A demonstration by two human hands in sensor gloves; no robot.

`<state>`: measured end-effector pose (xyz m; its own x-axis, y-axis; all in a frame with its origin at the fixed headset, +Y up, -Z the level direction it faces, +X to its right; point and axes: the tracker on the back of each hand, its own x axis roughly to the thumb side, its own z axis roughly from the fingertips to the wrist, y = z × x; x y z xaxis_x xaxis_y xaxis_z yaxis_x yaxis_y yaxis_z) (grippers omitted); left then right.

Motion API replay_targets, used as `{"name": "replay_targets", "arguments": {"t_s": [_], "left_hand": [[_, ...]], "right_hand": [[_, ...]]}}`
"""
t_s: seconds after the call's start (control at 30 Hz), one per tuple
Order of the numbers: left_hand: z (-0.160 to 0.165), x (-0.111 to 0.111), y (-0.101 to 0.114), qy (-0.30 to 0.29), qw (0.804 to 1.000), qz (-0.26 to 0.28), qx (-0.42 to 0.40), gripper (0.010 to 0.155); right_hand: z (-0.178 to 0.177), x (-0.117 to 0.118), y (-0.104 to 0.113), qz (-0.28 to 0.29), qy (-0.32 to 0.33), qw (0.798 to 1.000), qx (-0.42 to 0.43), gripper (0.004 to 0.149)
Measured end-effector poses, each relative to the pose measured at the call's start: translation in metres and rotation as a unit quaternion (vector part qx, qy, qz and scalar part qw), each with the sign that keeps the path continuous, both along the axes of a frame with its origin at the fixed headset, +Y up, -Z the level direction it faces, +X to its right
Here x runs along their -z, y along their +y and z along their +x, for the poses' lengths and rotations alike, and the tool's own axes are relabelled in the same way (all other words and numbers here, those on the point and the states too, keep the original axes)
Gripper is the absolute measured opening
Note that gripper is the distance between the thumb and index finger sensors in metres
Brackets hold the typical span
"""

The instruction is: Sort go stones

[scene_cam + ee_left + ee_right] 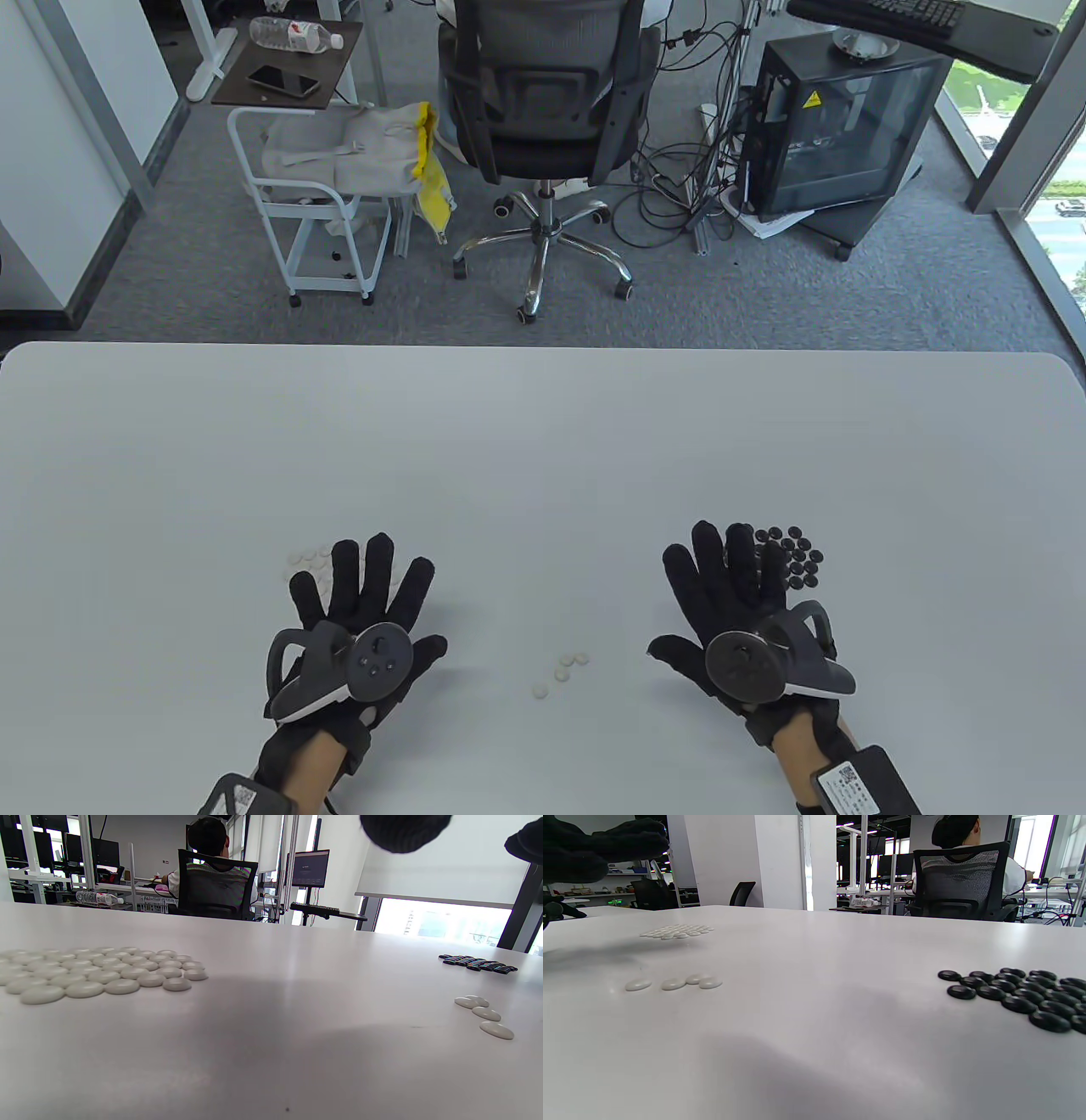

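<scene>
Fingers straight and spread on both hands, holding nothing. Table view: left hand [361, 615] partly covers white stone pile [307, 559]; right hand [734, 607] beside black stone pile [793, 556]; loose white stones [562, 671] lie between. Left wrist view: white pile left, loose whites right. Right wrist view: black pile right.

Your left hand [361, 607] covers one stone pile [97, 971], your right hand [734, 594] the other pile [1022, 995]; four loose stones [562, 672] lie between them.
</scene>
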<state>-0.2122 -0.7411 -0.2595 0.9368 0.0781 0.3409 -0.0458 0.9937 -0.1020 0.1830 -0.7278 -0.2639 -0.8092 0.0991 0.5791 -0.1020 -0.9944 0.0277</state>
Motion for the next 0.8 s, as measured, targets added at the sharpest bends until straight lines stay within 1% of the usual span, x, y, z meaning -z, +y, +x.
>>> {"name": "replay_targets", "arguments": {"t_s": [0.13,0.23,0.5,0.7,0.8], "left_hand": [[0.002,0.002,-0.004,-0.003,1.0,-0.005,0.009,0.082],[0.004,0.002,-0.007,-0.006,1.0,-0.01,0.017,0.083],[0.006,0.004,-0.013,-0.008,0.999,-0.027,0.022,0.084],[0.007,0.005,-0.012,-0.007,0.999,-0.031,0.025,0.083],[0.006,0.012,-0.013,0.001,0.999,-0.043,0.017,0.083]], "right_hand": [[0.006,0.002,-0.013,-0.012,-0.005,1.0,-0.004,0.088],[0.009,0.001,-0.017,-0.017,-0.004,1.0,-0.01,0.088],[0.01,-0.003,-0.018,-0.018,-0.012,1.0,-0.013,0.088],[0.012,-0.003,-0.018,-0.014,-0.019,1.0,-0.005,0.088],[0.014,-0.004,-0.015,-0.013,-0.02,1.0,0.005,0.088]]}}
